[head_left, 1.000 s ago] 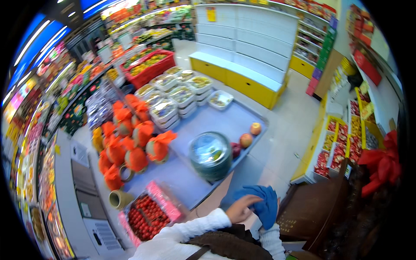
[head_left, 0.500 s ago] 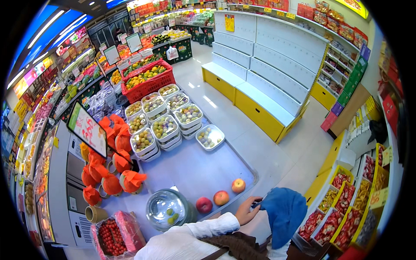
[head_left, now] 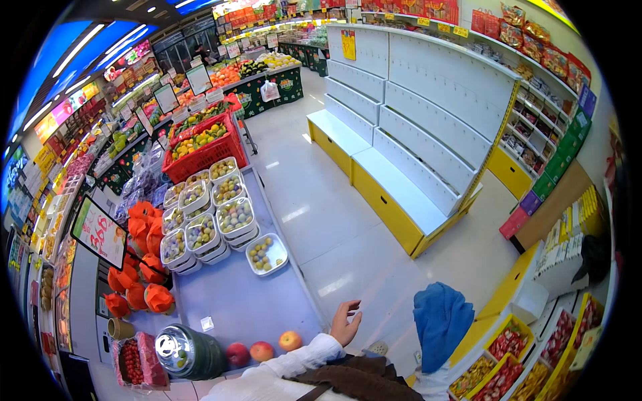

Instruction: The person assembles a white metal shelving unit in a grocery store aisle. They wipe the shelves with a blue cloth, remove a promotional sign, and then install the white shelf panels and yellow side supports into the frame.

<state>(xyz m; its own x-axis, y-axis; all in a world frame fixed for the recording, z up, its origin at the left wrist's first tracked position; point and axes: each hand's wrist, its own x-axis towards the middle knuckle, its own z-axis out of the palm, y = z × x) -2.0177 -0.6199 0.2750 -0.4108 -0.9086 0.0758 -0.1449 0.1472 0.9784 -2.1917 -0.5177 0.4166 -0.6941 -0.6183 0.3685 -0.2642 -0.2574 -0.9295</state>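
Shop floor (head_left: 287,167) with a blue cloth (head_left: 441,321) held up over its near end

The cloth hangs bunched and loose, toward half past four from the middle of the view. The right sleeve (head_left: 431,384) rises beneath it at six o'clock, so the right hand seems to bear it from underneath; that hand is hidden, and I cannot tell whether it pinches the fabric. At nine o'clock, apart from the cloth, the left hand (head_left: 346,322) has its fingers loosely spread, pinching nothing.

Farther out, just below nine, three apples (head_left: 262,351) line the near end of the table (head_left: 254,301) beside a green-tinted jar (head_left: 200,354), probably set there for easy reach. At ten o'clock, white trays (head_left: 244,235) stand stacked, presumably to save room; a lone tray (head_left: 271,269) sits beside them, perhaps because it is only part-filled. At four, yellow boxes (head_left: 518,361) keep wrapped packets sorted. A white shelf unit (head_left: 435,93) stands at twelve.
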